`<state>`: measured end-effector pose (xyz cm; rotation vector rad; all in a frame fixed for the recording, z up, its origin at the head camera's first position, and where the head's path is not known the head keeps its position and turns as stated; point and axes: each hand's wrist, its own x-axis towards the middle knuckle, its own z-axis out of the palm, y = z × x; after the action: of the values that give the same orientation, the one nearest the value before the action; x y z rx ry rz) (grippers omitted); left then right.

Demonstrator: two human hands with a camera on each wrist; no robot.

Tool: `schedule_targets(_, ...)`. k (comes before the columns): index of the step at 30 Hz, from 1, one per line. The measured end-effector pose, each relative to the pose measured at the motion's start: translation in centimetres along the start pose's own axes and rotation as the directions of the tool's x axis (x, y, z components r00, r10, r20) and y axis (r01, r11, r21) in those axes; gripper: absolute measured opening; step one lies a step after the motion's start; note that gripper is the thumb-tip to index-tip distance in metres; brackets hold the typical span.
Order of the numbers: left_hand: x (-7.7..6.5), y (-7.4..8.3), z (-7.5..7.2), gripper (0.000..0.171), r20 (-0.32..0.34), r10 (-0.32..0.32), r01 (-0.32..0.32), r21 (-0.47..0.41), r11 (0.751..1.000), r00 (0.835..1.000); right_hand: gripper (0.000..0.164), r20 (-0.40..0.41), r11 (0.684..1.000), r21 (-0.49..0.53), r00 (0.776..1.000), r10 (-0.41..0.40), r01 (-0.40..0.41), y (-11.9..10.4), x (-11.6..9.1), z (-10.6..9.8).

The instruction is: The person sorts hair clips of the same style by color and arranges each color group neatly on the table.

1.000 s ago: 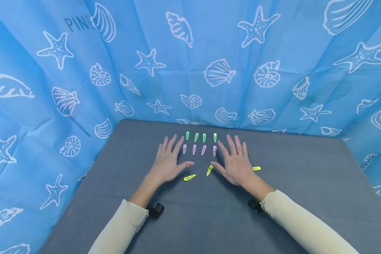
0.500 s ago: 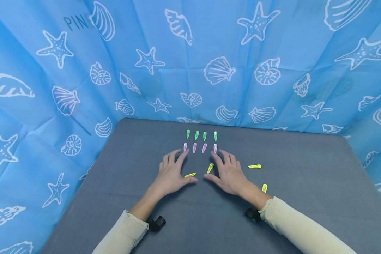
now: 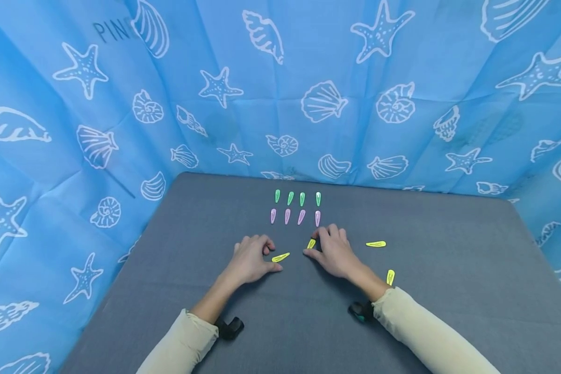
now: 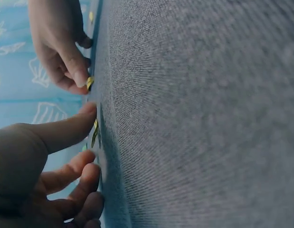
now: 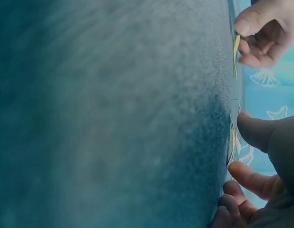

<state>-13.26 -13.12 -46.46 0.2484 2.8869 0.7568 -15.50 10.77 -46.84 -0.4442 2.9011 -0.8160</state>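
Note:
My left hand [image 3: 252,261] is low over the grey table, its thumb and forefinger on either side of a yellow snap hair clip [image 3: 280,257]. In the left wrist view a gap shows between these fingertips, with that clip [image 4: 95,133] between them. My right hand [image 3: 335,253] reaches over a second yellow clip [image 3: 311,243], thumb at its near end and forefinger at its far end. The right wrist view shows this clip [image 5: 233,140] spanned by spread thumb and forefinger. Its ends are partly hidden in the head view.
Behind my hands lie a row of pink clips [image 3: 287,216] and, farther back, a row of green clips [image 3: 291,198]. Two more yellow clips, one sideways [image 3: 376,244] and one by my right sleeve [image 3: 390,277], lie to the right. A blue shell-print curtain [image 3: 280,93] hangs behind the table [image 3: 280,322].
Both hands have drawn back from the pink and green rows down to the two middle yellow clips. Their fingers have bent and closed in around these clips.

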Motion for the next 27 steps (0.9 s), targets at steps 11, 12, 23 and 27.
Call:
schedule_targets(11,0.5,0.1,0.0,0.016,0.1,0.029,-0.027,-0.024,0.999,0.995,0.032,0.017,0.998,0.041,0.998,0.055,-0.055,0.2,0.8,0.1)
schedule_targets(12,0.5,0.1,0.0,0.016,0.099,0.034,-0.031,-0.032,0.999,0.994,0.032,0.019,0.998,0.042,0.998,0.056,-0.057,0.1,0.8,0.0)
schedule_targets(23,1.0,1.7,0.4,0.021,0.179,0.075,-0.057,-0.104,0.993,0.981,0.032,0.033,0.997,0.041,0.997,0.063,-0.064,0.1,0.7,0.0)
schedule_targets(27,0.8,2.6,0.7,0.016,0.218,0.059,-0.042,-0.08,0.996,0.974,0.031,0.034,0.997,0.047,0.998,0.058,-0.06,0.1,0.7,0.0)
